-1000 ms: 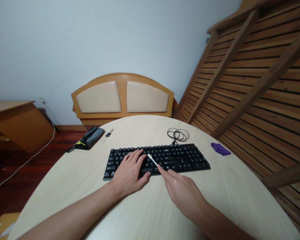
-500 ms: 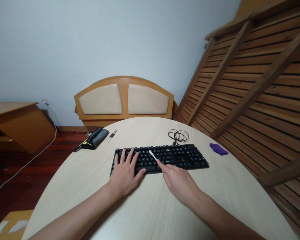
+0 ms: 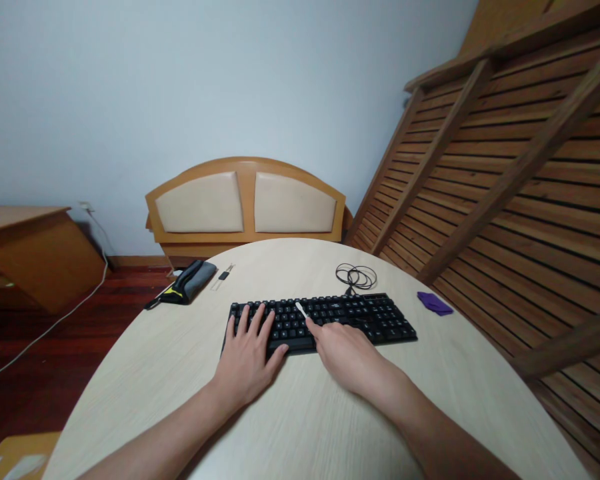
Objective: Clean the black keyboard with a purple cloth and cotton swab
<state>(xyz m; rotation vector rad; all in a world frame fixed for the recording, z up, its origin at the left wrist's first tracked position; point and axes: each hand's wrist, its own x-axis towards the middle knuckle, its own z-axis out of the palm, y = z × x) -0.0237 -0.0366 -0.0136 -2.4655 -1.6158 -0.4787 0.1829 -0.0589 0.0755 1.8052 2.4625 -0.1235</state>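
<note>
A black keyboard (image 3: pixel 340 313) with white key markings lies across the table in front of me. My left hand (image 3: pixel 247 351) rests with its fingers spread on the keyboard's left end, thumb over the front edge. Between the fingers of my right hand (image 3: pixel 343 350), which is closed, is a slim white stick with a rounded, slightly thicker tip (image 3: pixel 300 308). It slants up and left over the middle keys. Whether its tip touches them I cannot tell. My right hand covers part of the front edge and the lower keys.
On the round, pale wooden table (image 3: pixel 300 427) are a coiled black cable (image 3: pixel 356 275), a folded purple cloth (image 3: pixel 435 303), a dark grey pouch with yellow (image 3: pixel 189 283) and a small black item with thin metal parts (image 3: pixel 223 275). A slatted wooden frame (image 3: pixel 520 173) leans at right.
My right hand and the white stick have shifted slightly left over the keys. My left hand stays spread on the keyboard. The whole view has moved a little.
</note>
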